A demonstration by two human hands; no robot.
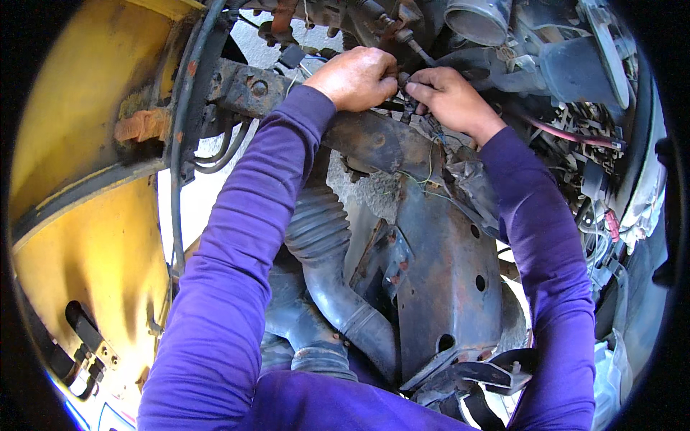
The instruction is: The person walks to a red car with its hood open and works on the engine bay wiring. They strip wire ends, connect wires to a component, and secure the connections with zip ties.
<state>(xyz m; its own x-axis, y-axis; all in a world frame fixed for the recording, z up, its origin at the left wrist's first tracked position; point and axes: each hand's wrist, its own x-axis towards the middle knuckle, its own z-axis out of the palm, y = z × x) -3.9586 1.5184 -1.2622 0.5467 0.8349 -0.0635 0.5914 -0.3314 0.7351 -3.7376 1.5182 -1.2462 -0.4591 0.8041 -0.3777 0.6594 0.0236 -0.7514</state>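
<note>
Both arms, in purple sleeves, reach forward over a vehicle's open engine bay. My left hand (359, 79) is closed, its back upward and its fingertips hidden. Close beside it my right hand (454, 102) pinches a small dark piece (405, 80) that looks like part of the wiring; its exact kind does not show. Below the fingers runs a rusty metal frame beam (377, 140). Thin green and blue wires (435, 154) hang beneath my right hand, near a crumpled grey wrapping (471, 179).
A yellow body panel (86, 108) with black hoses (178, 151) stands at the left. Ribbed grey ducting (320, 226) and a holed metal plate (445, 273) lie between my arms. Grey pipes (478, 21) fill the far right, above a tangle of wiring (586, 144).
</note>
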